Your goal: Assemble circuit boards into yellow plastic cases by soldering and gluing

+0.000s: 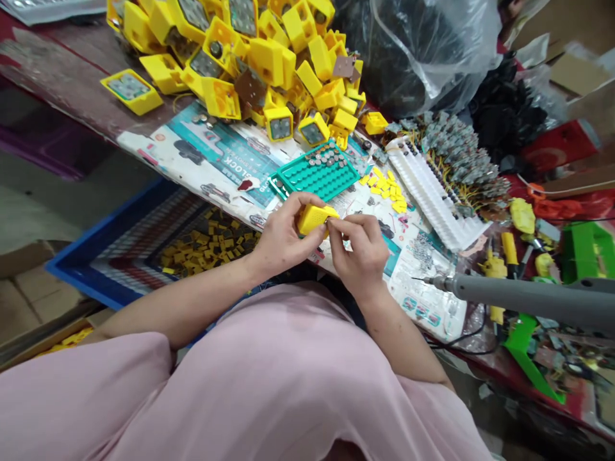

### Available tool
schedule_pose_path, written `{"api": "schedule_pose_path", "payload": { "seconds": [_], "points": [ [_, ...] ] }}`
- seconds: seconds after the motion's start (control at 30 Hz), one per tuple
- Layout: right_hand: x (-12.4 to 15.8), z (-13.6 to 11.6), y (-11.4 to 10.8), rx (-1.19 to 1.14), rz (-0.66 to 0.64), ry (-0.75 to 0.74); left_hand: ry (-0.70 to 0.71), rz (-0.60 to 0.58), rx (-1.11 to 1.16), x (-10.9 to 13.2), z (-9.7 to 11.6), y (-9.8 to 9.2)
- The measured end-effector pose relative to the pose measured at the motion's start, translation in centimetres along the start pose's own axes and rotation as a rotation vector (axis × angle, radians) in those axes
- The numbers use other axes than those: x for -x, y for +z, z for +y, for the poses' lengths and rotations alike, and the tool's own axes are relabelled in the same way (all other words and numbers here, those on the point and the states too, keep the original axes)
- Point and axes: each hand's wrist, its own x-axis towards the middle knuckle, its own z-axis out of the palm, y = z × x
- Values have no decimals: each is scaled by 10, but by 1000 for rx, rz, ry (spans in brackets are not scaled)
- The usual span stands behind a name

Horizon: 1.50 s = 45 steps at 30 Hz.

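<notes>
My left hand (283,237) is closed round a small yellow plastic housing (313,218), held just above the table's near edge. My right hand (361,248) pinches at the housing's right end, fingertips pressed against it; whether a small part sits between them I cannot make out. Just beyond my hands lies a teal tray (307,181) with small round metal pieces in its far rows. Small yellow clips (387,189) are scattered to its right.
A heap of yellow housings (250,57) fills the far table. A white rack with wired circuit boards (451,173) lies right. A grey electric screwdriver (528,296) hangs at right. A blue crate (96,253) of small yellow parts sits lower left. A plastic bag (418,51) is behind.
</notes>
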Motion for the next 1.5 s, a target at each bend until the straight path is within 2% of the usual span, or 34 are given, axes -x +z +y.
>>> {"api": "schedule_pose_path", "payload": {
  "seconds": [0.13, 0.2, 0.27, 0.37, 0.43, 0.57, 0.73, 0.83, 0.93, 1.0, 1.1, 1.2, 1.3, 1.4, 1.5],
  "points": [
    [1, 7, -3, -400, -98, 381, -78, -14, 76, -1, 2, 7],
    [2, 14, -4, -623, -137, 493, -158, -60, 146, -3, 6, 9],
    [4, 21, -7, -780, -115, 588, -276, -141, 232, -7, 11, 10],
    [7, 31, -15, -868, -5, 758, -466, -198, 345, -14, 19, 9],
    [11, 36, -21, -861, -13, 817, -531, -194, 391, -18, 25, 6],
    [22, 41, -26, -742, -224, 754, -527, -153, 436, -23, 37, -1],
    [34, 39, -19, -472, -467, 365, -434, -126, 454, -27, 41, -6],
    [31, 30, -7, -418, -505, 229, -427, -93, 467, -26, 40, -5],
    [24, 20, 8, -533, -504, 225, -474, -93, 499, -25, 41, -5],
    [20, 16, 14, -677, -502, 314, -508, -89, 522, -25, 43, -7],
    [20, 16, 13, -929, -459, 573, -519, -28, 555, -26, 45, -12],
    [22, 20, 3, -1234, -467, 830, -503, 2, 589, -26, 43, -12],
    [24, 24, -10, -1481, -496, 990, -494, 2, 616, -26, 40, -7],
    [26, 26, -19, -1567, -441, 1091, -506, 16, 624, -26, 38, 0],
    [28, 26, -22, -1547, -341, 1160, -530, -3, 609, -25, 38, 6]
  ]
}}
